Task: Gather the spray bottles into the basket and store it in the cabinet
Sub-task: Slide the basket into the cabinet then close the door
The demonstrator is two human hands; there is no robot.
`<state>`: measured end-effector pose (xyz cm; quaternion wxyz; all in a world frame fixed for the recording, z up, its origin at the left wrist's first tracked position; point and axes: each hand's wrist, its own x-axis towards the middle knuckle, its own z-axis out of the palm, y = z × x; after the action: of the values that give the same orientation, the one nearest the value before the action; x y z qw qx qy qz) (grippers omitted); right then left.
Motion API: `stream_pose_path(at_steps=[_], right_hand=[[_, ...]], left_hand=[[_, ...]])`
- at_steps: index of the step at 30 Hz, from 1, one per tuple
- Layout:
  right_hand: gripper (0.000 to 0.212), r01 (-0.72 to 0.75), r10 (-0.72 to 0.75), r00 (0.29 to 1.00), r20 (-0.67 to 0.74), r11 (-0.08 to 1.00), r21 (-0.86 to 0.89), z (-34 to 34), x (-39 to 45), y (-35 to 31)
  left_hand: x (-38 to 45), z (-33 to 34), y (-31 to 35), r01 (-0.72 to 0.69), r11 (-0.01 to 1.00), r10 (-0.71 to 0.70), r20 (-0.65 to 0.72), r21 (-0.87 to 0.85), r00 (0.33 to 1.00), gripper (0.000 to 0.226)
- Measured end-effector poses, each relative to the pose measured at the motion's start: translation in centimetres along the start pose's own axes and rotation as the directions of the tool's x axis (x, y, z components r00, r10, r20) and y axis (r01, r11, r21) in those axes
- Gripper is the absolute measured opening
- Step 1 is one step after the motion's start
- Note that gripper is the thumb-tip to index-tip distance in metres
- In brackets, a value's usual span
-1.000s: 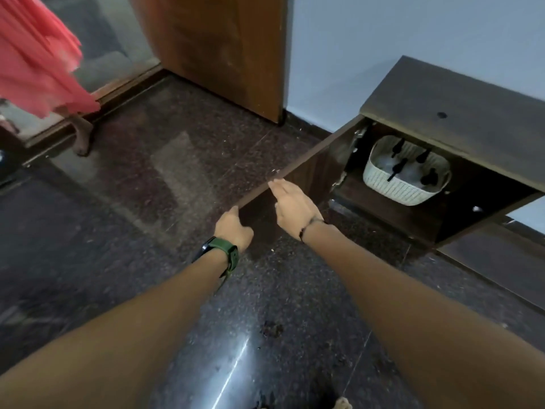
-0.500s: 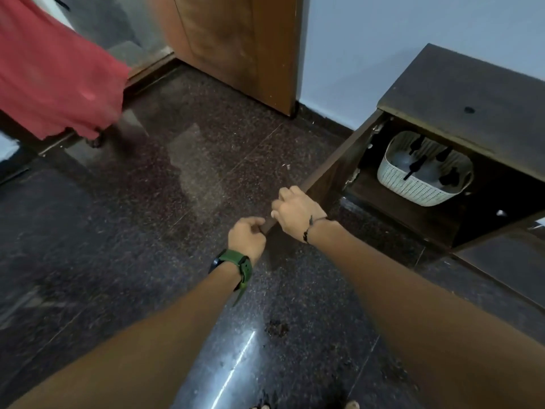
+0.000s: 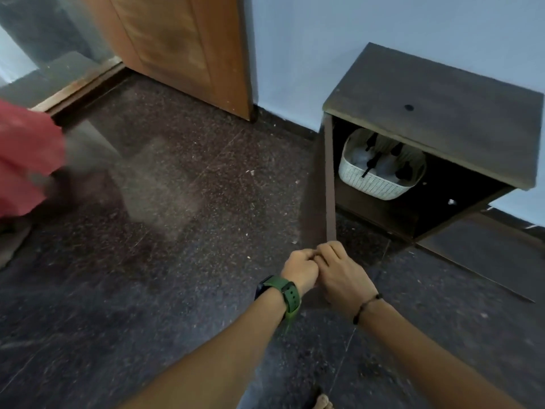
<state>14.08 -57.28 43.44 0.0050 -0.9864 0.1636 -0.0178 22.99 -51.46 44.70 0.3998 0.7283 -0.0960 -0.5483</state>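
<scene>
Since the frame half a second back, the cabinet door (image 3: pixel 328 184) is swinging further round toward the person, now showing edge-on, and the 2 hands are closing together at its near corner, where before they were apart. The red cloth (image 3: pixel 26 160) at the left is dropping lower in the view and blurring.

Going from the left, the red cloth is hanging over the dark speckled floor (image 3: pixel 147 290), well apart from the cabinet. Behind it a brown wooden door (image 3: pixel 182 48) is standing against the pale wall (image 3: pixel 295 54). Nothing is lying on the floor between the cloth and the hands.

The left hand (image 3: pixel 299 268), with a green watch (image 3: pixel 283 293) on its wrist, is curling into a fist just beside the door's near end. The right hand (image 3: pixel 342 276), with a thin dark bracelet (image 3: pixel 367 305), is touching the left hand, its fingers bending around the door's lower corner; whether the left fingers are gripping the door too I cannot tell.

To the right, the cabinet (image 3: pixel 442 113) is standing open against the wall. Inside it, the white woven basket (image 3: pixel 374 184) is sitting on the lower shelf, toward the left side. The spray bottles (image 3: pixel 380 163) are standing in the basket, their black nozzles poking up; at least 4 nozzles are showing, blurred.
</scene>
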Motion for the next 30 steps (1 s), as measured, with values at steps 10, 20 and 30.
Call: stream_pose_path(at_steps=[10, 20, 30], right_hand=[[0.030, -0.393, 0.409, 0.907, -0.102, 0.908, 0.145, -0.4, -8.0, 11.3], [0.043, -0.664, 0.693, 0.708, -0.138, 0.719, 0.206, 0.0, -10.6, 21.3], [0.070, -0.895, 0.891, 0.422, 0.168, 0.379, 0.237, 0.4, -8.1, 26.5]], left_hand=[[2.3, 13.6, 4.9, 0.071, 0.987, -0.046, 0.169, -0.145, 0.984, 0.036], [6.8, 21.7, 11.1, -0.049, 0.993, 0.067, 0.159, -0.112, 0.985, 0.048], [12.3, 22.9, 16.4, -0.067, 0.980, 0.096, 0.153, -0.188, 0.984, 0.074]])
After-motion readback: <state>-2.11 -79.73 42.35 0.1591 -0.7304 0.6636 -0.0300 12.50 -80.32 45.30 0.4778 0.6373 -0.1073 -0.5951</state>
